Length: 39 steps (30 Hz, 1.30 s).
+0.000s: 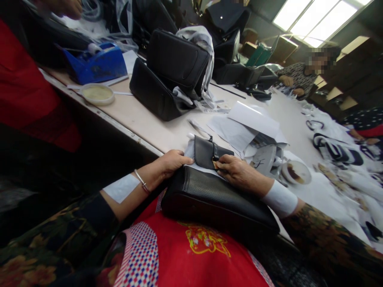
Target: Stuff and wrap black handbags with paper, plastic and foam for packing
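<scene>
A black leather handbag (215, 195) rests on my lap, against the table's edge. White paper (189, 150) sticks out at its top, beside a small black flap (203, 152) with a narrow strap (215, 150). My left hand (172, 164) grips the bag's upper left side, its thumb on the paper; the other fingers are partly hidden. At the strap's lower end, the fingers of my right hand (235, 171) pinch a gold clasp (214, 164). Some of the clasp is covered by those fingers.
More black bags (176, 59) stand on the table (143, 113), near a blue tape dispenser (98, 61) and a round dish (98, 95). White sheets (251, 119) and a tub (296, 172) lie to the right. A person (305, 75) sits across; another person's hand (70, 8) shows upper left.
</scene>
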{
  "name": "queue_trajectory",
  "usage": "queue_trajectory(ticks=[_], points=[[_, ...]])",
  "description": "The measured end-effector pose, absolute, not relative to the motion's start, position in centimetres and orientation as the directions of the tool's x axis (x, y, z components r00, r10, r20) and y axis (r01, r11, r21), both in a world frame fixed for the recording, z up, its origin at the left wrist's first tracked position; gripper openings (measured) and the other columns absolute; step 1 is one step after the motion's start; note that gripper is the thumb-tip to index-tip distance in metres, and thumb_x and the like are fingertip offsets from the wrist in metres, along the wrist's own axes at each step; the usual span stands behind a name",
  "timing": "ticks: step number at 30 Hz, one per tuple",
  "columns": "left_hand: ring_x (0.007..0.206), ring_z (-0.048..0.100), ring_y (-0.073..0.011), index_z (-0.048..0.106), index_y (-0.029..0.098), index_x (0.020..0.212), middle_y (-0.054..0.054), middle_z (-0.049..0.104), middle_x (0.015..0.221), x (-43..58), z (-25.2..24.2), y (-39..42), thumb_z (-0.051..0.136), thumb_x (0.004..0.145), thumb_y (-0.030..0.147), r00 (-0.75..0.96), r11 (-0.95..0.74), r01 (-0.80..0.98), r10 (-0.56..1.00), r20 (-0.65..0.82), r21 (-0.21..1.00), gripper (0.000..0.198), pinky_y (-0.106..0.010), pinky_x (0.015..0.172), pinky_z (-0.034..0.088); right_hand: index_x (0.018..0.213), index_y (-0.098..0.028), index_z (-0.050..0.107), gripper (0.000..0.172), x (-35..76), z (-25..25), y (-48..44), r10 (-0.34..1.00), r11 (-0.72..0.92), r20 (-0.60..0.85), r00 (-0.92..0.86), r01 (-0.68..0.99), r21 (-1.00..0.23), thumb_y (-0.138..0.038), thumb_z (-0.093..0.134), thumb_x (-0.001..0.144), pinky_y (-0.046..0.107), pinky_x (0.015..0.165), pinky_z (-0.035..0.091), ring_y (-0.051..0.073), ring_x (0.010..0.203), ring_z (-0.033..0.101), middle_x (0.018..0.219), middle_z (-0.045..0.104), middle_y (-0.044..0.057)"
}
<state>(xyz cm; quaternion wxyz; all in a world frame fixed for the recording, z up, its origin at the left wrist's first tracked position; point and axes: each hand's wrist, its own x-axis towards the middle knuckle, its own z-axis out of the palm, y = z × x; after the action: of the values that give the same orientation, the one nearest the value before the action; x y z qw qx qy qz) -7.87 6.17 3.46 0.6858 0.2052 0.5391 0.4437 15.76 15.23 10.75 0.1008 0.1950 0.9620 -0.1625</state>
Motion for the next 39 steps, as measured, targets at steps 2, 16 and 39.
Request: queue_trajectory(ticks=[2,16,39], points=[[0.057,0.064,-0.0207,0.063,0.011,0.077,-0.006,0.067,0.064,-7.7,3.5,6.1,0.076,0.054,0.024,0.004,0.516,-0.387,0.829,-0.559,0.764,0.029,-0.031,0.055,0.051,0.107,-0.016,0.071,0.029,15.7,11.0,14.8,0.341,0.861,-0.269,-0.901,0.414,-0.295,-0.026,0.045,0.101,0.038,0.088,0.05,0.022,0.092,0.058,0.1,0.057,0.012],[0.057,0.062,-0.0178,0.065,0.012,0.08,-0.005,0.068,0.071,-7.2,3.8,5.6,0.071,0.062,0.022,-0.085,0.494,-0.202,0.851,-0.518,0.846,0.022,-0.025,0.048,0.043,0.095,-0.015,0.07,0.028,15.0,10.8,13.5,0.372,0.826,-0.271,-0.888,0.45,-0.34,-0.025,0.045,0.1,0.034,0.086,0.051,0.02,0.088,0.057,0.096,0.057,0.01],[0.053,0.059,-0.0151,0.064,0.015,0.078,-0.002,0.065,0.066,-7.3,2.8,5.3,0.071,0.065,0.025,-0.106,0.455,-0.229,0.867,-0.486,0.861,0.018,-0.023,0.047,0.043,0.099,-0.016,0.066,0.023,15.5,11.8,13.0,0.316,0.876,-0.318,-0.894,0.404,-0.264,-0.021,0.043,0.099,0.034,0.083,0.048,0.019,0.085,0.055,0.097,0.056,0.009]])
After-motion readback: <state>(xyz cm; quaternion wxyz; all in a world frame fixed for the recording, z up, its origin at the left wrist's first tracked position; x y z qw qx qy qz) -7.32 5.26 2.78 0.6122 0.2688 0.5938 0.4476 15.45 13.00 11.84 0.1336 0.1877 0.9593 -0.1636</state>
